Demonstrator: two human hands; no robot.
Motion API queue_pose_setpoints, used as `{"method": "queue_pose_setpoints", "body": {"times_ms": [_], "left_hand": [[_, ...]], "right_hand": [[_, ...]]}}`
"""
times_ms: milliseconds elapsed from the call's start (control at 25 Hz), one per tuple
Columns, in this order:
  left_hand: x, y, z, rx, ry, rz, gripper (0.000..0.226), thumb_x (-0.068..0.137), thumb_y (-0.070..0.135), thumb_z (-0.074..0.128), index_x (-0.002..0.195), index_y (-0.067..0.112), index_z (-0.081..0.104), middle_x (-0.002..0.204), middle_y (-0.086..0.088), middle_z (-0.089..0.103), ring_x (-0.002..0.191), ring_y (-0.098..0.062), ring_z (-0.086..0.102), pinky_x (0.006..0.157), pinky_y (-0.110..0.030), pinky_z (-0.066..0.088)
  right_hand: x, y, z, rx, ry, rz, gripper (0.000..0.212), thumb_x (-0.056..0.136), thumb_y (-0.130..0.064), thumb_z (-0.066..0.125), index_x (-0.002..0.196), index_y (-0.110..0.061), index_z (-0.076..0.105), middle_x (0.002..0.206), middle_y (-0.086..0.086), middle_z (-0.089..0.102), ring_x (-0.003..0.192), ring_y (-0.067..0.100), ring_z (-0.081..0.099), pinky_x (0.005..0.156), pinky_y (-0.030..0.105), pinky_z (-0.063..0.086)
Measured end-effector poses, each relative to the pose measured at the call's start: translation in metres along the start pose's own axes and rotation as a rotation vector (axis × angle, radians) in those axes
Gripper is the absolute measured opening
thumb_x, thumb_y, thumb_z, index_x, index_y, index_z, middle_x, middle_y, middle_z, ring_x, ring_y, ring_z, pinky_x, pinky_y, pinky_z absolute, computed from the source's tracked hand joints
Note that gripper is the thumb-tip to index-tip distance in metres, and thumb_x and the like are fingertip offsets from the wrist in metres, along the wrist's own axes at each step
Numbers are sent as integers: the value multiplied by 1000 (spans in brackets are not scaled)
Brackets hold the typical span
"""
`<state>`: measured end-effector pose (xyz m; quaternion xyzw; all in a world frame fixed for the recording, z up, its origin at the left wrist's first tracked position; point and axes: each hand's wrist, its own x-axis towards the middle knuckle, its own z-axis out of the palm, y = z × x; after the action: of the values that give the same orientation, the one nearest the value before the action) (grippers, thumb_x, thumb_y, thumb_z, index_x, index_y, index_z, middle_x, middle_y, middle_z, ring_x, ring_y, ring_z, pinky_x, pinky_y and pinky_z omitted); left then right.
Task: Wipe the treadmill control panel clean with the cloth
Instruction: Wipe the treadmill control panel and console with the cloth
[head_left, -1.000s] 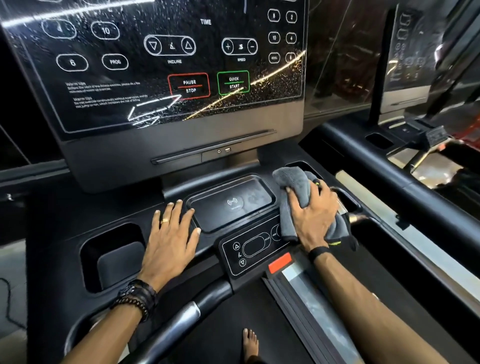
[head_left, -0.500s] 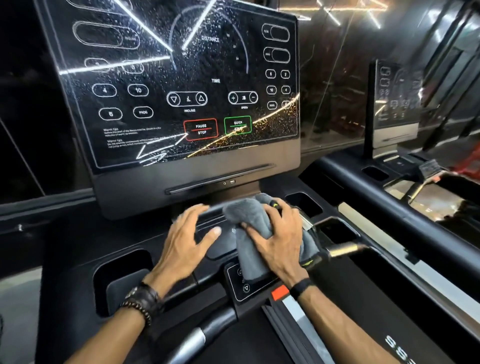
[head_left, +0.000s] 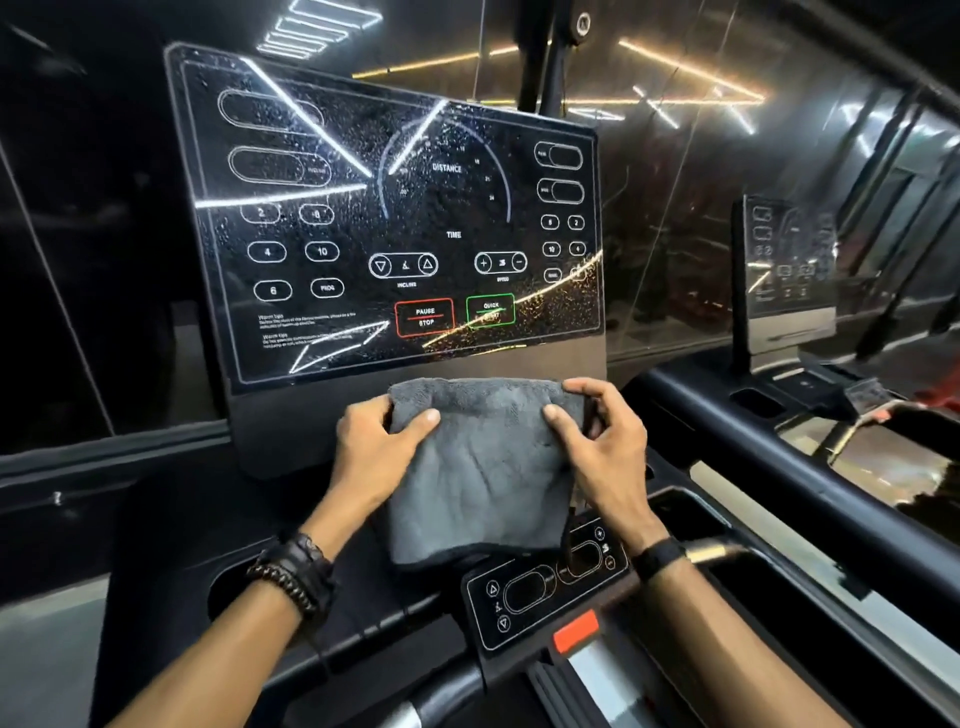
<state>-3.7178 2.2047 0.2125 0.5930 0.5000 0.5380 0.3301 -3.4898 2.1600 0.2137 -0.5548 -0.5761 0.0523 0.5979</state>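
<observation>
Raised since earlier, cloth (head_left: 480, 467) now hangs below control panel (head_left: 395, 228), pinched by left hand (head_left: 376, 449) and right hand (head_left: 602, 441)

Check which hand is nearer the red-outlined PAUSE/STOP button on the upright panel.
Left. The left hand grips the grey cloth's top corner below and slightly left of the red-outlined PAUSE/STOP button; the right hand grips the opposite corner, farther right.
</observation>
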Motion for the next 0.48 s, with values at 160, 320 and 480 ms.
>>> {"method": "queue_pose_setpoints", "body": {"times_ms": [160,320,480], "left_hand": [[2,10,-1,99,61,37,19,78,24,83,73,10,71,72,-1,74,71,-19,68,67,-34,55],[-2,17,-3,249,149,37,47,76,30,84,53,9,49,50,0,53,53,-15,48,49,-29,37],[-7,21,-2,333,173,-16,49,80,33,82,55,1,54,54,-5,55,58,-8,44,50,-25,31]], "right_hand": [[6,-5,-5,39,1,-1,27,85,-17,79,107,-22,65,90,-17,63,70,-5,55,67,12,41],[4,-7,-4,98,4,2,31,83,-10,80,109,-17,65,91,-11,63,68,-6,55,66,9,41],[0,-11,-2,115,3,7,33,81,-9,81,109,-18,65,90,-12,63,67,-3,53,64,10,39]]}}
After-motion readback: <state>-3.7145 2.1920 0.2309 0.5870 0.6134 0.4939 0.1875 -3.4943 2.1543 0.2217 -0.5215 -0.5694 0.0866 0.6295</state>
